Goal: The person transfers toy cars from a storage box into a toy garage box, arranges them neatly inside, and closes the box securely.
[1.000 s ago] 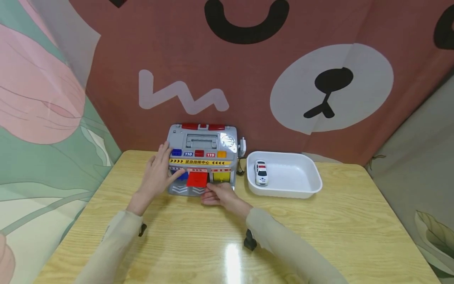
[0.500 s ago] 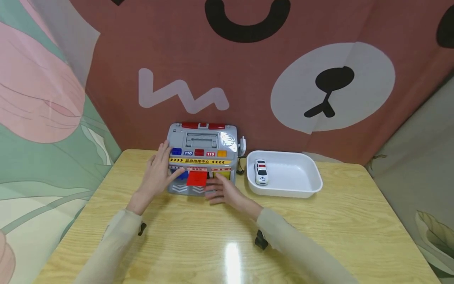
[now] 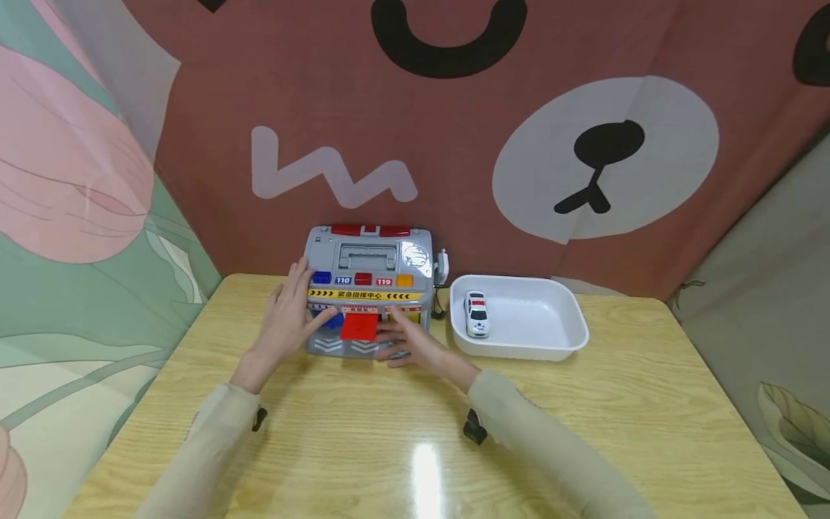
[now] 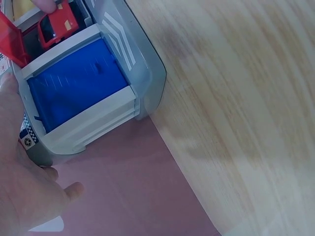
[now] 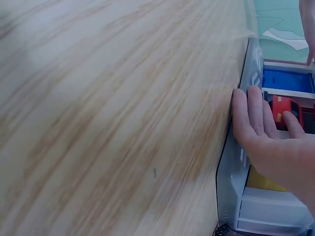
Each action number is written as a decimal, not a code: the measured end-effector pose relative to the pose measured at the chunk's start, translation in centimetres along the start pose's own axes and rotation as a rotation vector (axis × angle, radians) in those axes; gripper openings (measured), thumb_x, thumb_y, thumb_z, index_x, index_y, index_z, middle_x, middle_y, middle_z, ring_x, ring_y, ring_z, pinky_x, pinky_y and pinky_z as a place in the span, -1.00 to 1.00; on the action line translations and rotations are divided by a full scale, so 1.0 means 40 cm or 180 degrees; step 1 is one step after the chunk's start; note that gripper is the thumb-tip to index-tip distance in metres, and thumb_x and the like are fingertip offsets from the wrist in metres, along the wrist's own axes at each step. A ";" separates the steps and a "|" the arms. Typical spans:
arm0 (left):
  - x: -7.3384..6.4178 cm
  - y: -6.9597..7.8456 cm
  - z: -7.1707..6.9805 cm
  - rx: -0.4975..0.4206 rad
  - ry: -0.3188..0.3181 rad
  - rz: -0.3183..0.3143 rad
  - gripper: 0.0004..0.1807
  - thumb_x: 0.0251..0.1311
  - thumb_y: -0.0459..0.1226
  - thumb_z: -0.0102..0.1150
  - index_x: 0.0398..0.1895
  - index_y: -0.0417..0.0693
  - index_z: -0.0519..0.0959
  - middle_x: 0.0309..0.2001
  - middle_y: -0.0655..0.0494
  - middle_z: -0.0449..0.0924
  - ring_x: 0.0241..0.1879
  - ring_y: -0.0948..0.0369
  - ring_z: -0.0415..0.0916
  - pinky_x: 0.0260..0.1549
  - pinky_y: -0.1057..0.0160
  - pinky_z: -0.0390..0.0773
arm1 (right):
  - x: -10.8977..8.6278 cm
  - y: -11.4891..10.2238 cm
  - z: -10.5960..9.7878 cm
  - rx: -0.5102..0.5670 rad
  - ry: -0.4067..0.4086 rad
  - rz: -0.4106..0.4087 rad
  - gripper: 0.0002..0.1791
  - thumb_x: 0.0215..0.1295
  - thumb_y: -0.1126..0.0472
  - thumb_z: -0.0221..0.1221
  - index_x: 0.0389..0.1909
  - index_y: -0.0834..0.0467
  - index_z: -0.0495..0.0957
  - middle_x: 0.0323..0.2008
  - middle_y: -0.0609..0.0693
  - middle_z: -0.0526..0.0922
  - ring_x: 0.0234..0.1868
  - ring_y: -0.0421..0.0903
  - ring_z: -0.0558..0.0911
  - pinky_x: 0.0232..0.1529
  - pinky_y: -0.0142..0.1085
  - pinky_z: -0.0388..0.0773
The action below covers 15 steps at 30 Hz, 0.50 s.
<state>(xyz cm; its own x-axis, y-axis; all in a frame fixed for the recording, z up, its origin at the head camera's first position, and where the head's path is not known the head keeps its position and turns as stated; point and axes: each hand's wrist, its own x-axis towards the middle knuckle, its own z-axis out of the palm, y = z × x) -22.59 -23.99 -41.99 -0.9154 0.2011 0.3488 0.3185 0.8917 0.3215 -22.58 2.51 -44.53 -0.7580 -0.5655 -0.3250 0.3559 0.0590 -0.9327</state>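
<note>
A grey toy emergency station (image 3: pixel 324 252) stands against the backdrop, its red door (image 3: pixel 359 326) raised over the middle bay. In that bay a red toy car (image 4: pixel 58 24) shows in the left wrist view; from the head camera the door hides it. A fingertip of my right hand (image 3: pixel 424 349) touches the car, with the other fingers stretched out beside it in the right wrist view. My left hand (image 3: pixel 283 321) rests against the station's left side, thumb along the front. The blue door (image 4: pixel 78 78) and the yellow door (image 5: pixel 266 181) are down.
Right of the station is a white tray (image 3: pixel 551 355) with a white toy police car (image 3: pixel 477 315) in its left part. A small white handset (image 3: pixel 442 267) hangs on the station's right side. The wooden table (image 3: pixel 363 447) extends toward me.
My right hand has drawn back slightly right from beside the red door's lower edge, its fingers spreading, then come in under the door. The left hand stays in place.
</note>
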 end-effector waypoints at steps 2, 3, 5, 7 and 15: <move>0.001 0.000 0.000 -0.0013 0.0010 0.0005 0.00 0.19 0.20 0.14 0.49 -0.21 0.02 0.54 -0.06 -0.26 0.49 -0.03 -0.31 0.30 -0.28 -0.03 | 0.001 0.000 -0.001 -0.0014 0.0016 -0.0003 -0.01 0.29 -0.50 -0.26 0.38 0.26 0.25 0.22 0.23 0.45 0.12 0.27 0.51 0.08 0.05 0.48; 0.001 0.000 0.001 -0.0028 0.0011 0.0013 0.00 0.20 0.20 0.13 0.49 -0.22 0.01 0.54 -0.07 -0.26 0.49 -0.04 -0.31 0.29 -0.29 -0.03 | 0.002 0.000 -0.001 -0.0020 0.0023 -0.0009 -0.01 0.29 -0.50 -0.26 0.38 0.26 0.25 0.21 0.23 0.45 0.12 0.27 0.51 0.07 0.05 0.48; 0.001 -0.001 0.002 -0.0039 0.0017 0.0016 0.00 0.20 0.20 0.13 0.49 -0.22 0.01 0.54 -0.07 -0.26 0.50 -0.02 -0.32 0.30 -0.29 -0.04 | 0.001 -0.001 0.000 -0.0014 0.0032 0.0000 0.00 0.28 -0.51 -0.25 0.38 0.25 0.25 0.21 0.22 0.46 0.12 0.27 0.51 0.08 0.06 0.48; 0.001 -0.002 0.003 -0.0043 0.0016 0.0015 0.00 0.20 0.19 0.14 0.49 -0.22 0.01 0.54 -0.07 -0.27 0.50 -0.02 -0.32 0.30 -0.29 -0.04 | 0.001 0.000 0.001 -0.0004 0.0045 -0.0003 0.00 0.28 -0.51 -0.24 0.37 0.25 0.26 0.20 0.22 0.47 0.11 0.27 0.51 0.07 0.06 0.48; 0.001 -0.005 0.005 -0.0030 0.0008 0.0015 0.01 0.19 0.20 0.15 0.49 -0.21 0.00 0.54 -0.05 -0.29 0.50 -0.02 -0.32 0.30 -0.28 -0.04 | -0.004 0.000 0.009 0.0006 0.0104 -0.0041 -0.05 0.32 -0.47 -0.24 0.36 0.27 0.28 0.18 0.23 0.49 0.10 0.27 0.52 0.08 0.06 0.47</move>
<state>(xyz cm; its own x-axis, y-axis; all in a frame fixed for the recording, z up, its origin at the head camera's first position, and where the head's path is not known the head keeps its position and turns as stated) -22.73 -24.07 -42.21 -0.9132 0.2043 0.3526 0.3252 0.8869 0.3282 -22.26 2.31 -44.43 -0.7800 -0.5390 -0.3178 0.3469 0.0503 -0.9366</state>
